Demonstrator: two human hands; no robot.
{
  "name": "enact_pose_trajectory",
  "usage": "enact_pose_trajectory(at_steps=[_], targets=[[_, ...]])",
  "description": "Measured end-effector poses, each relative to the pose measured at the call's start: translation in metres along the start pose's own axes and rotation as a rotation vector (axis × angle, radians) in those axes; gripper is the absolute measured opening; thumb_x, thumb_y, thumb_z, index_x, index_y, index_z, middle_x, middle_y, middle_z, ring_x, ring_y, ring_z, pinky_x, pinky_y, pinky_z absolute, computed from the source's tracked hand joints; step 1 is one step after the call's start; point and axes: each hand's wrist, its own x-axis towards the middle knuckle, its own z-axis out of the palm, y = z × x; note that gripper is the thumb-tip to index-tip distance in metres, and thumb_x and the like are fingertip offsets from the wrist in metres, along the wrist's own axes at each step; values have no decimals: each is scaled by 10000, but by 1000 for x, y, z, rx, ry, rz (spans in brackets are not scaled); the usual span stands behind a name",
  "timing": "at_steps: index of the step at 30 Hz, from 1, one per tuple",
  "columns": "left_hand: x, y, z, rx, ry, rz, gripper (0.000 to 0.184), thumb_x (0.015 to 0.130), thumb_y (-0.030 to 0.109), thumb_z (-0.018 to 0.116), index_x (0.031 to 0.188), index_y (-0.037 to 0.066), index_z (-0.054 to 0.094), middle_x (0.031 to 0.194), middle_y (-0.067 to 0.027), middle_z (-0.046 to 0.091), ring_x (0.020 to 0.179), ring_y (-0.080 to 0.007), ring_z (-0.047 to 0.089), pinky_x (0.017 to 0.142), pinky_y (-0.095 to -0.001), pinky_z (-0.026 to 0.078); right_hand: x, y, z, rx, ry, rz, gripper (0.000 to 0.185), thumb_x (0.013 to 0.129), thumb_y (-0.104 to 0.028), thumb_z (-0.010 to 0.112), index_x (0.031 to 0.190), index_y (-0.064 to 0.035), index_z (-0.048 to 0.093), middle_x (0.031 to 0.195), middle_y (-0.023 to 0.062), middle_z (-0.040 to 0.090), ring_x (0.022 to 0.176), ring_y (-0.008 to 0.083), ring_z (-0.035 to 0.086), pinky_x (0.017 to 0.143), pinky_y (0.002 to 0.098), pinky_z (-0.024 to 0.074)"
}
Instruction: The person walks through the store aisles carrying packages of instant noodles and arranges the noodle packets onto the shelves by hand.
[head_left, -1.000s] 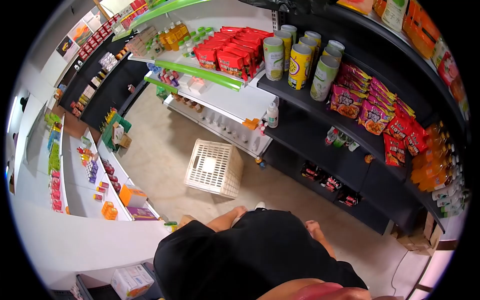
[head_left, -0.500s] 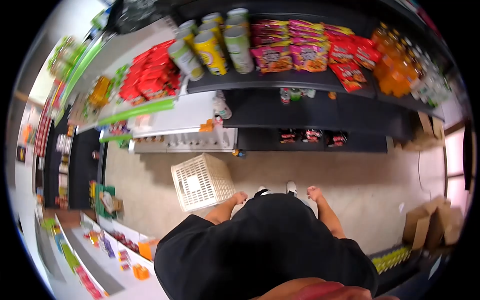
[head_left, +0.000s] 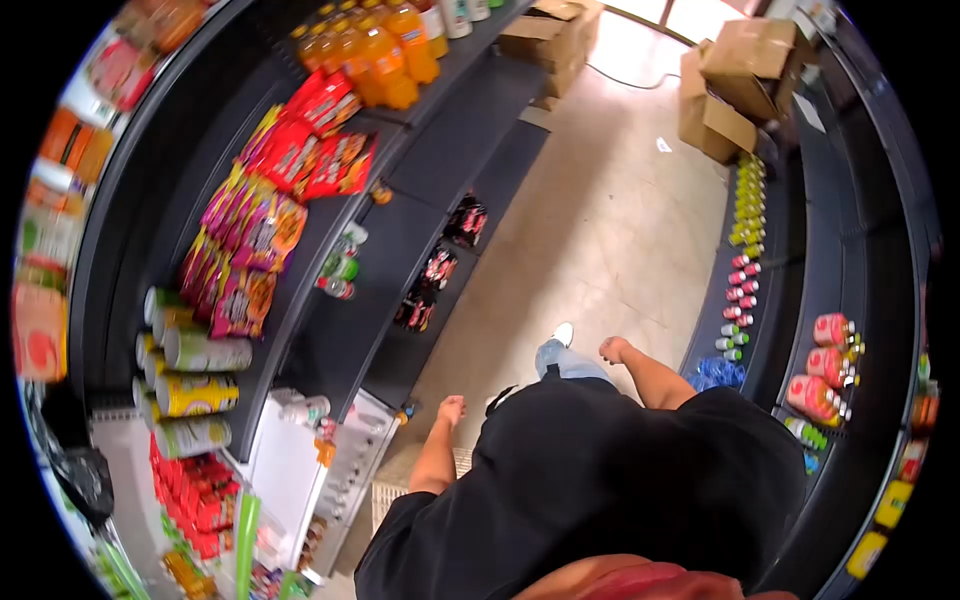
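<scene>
My left hand hangs by my side with its fingers curled in, and nothing shows in it. It is nearest to the lower end of the dark shelf unit. Beneath my left forearm, the cream plastic basket stands on the floor, mostly hidden by my arm and shirt. My right hand is held over the floor ahead of me, fingers also curled, with no object visible. Neither hand touches any goods.
Left shelves hold orange soda bottles, red snack bags, purple noodle packs and tall cans. At right, small bottles line a low shelf near pink-labelled bottles. Cardboard boxes stand at the aisle's far end.
My body and view have turned right, from facing the shelves to looking along the aisle. The basket has passed beneath my left arm. Both hands stay low, without goods.
</scene>
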Motion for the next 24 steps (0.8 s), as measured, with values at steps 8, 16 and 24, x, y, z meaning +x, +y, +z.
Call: enact_pose_trajectory(at_steps=[8, 16, 24], targets=[[30, 101, 61, 188, -177, 102, 199, 995, 173, 577, 1132, 57, 663, 928, -64, 679, 869, -187, 658, 733, -350, 565, 37, 26, -9, -71, 253, -83, 300, 814, -285, 580, 932, -58, 737, 886, 157, 734, 732, 271, 705, 739, 369, 563], [100, 198, 139, 804, -93, 279, 261, 904, 246, 628, 1040, 39, 711, 936, -101, 729, 817, -166, 679, 733, -338, 554, 49, 68, -92, 623, 294, -5, 261, 897, -223, 637, 1063, -26, 679, 859, 126, 729, 640, 208, 682, 590, 355, 562], [143, 334, 250, 396, -476, 378, 251, 956, 270, 670, 1105, 68, 675, 828, -29, 669, 689, -137, 615, 623, -313, 533, 106, 259, -12, 881, 250, 60, 187, 924, -227, 645, 957, -50, 697, 797, 109, 692, 633, 256, 666, 558, 419, 543]])
